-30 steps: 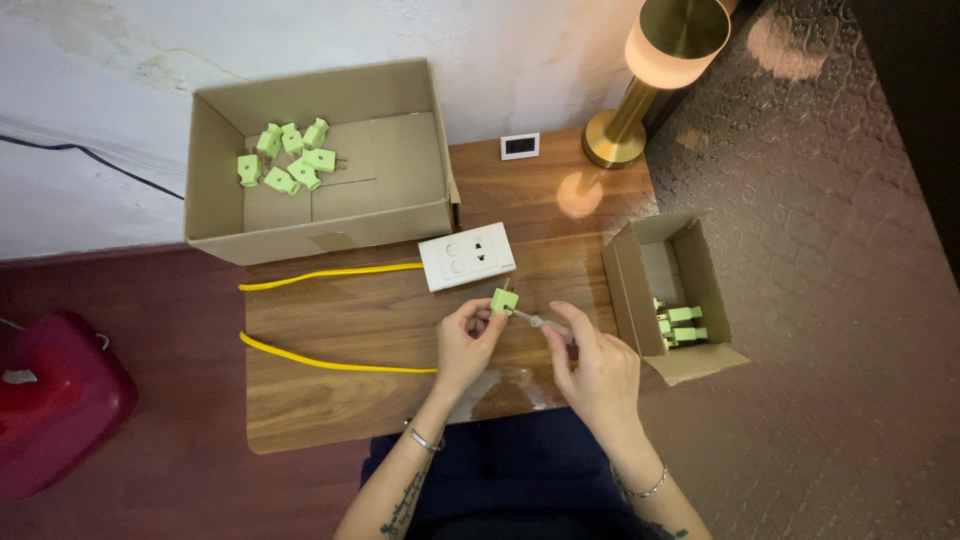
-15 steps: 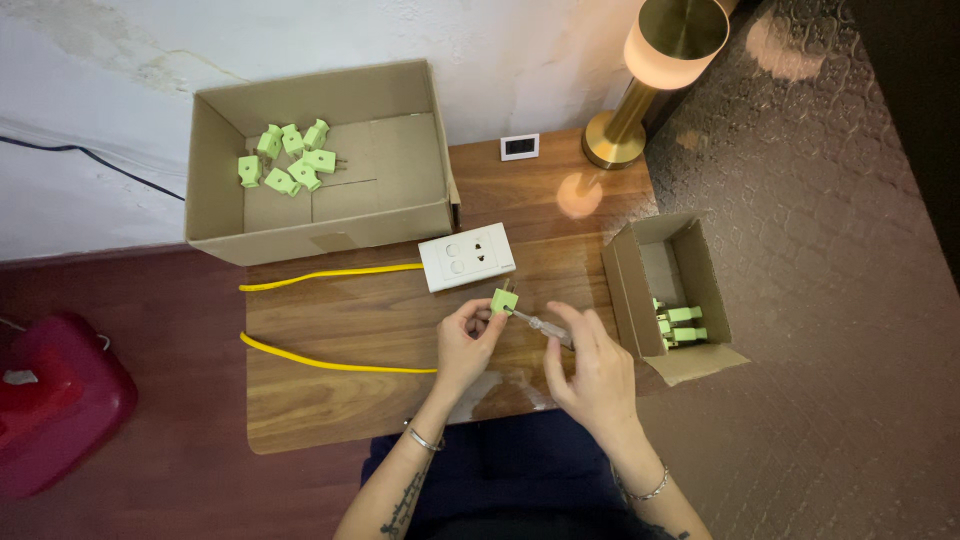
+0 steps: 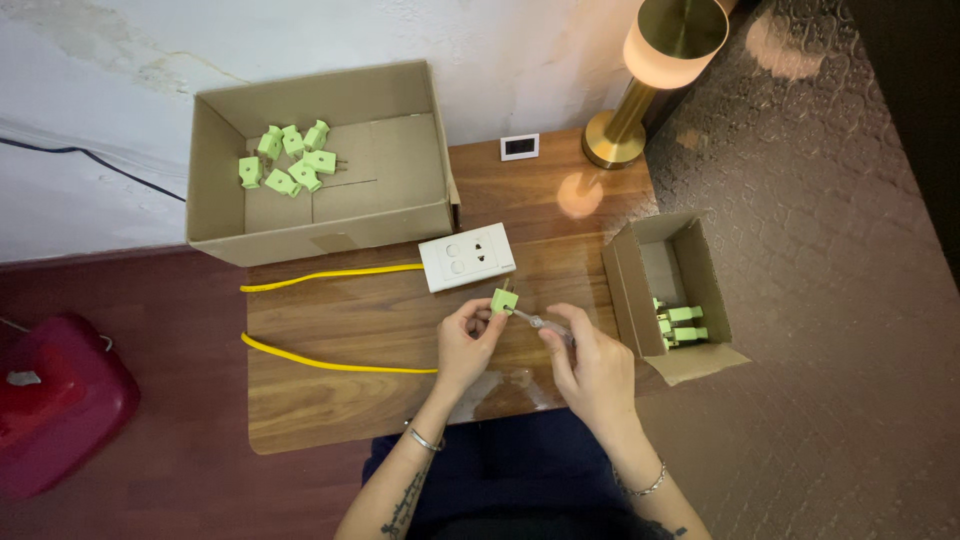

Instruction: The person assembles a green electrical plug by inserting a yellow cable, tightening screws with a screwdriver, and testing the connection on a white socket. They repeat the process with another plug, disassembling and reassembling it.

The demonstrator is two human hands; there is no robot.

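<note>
Dim room, warm cast overall. Main light = brass lamp (image 3: pixel 672 60) top right w/ glowing shade, slightly blown out. It throws a round bright patch on the wooden surface (image 3: pixel 330 400) nr its base, plus soft sheen on the textured flooring at right. Far right edge drops to near black. White wall up top evenly lit, greyish, mild noise. Big cardboard box (image 3: pixel 320 215) casts a soft shadow along its front wall; small box (image 3: pixel 690 360) is dark inside. Faint glare streak on the surface below the hands. Focus ok in centre, detail soft on small green bits. Slight wide-angle stretch at corners; red item at left murky.
</note>
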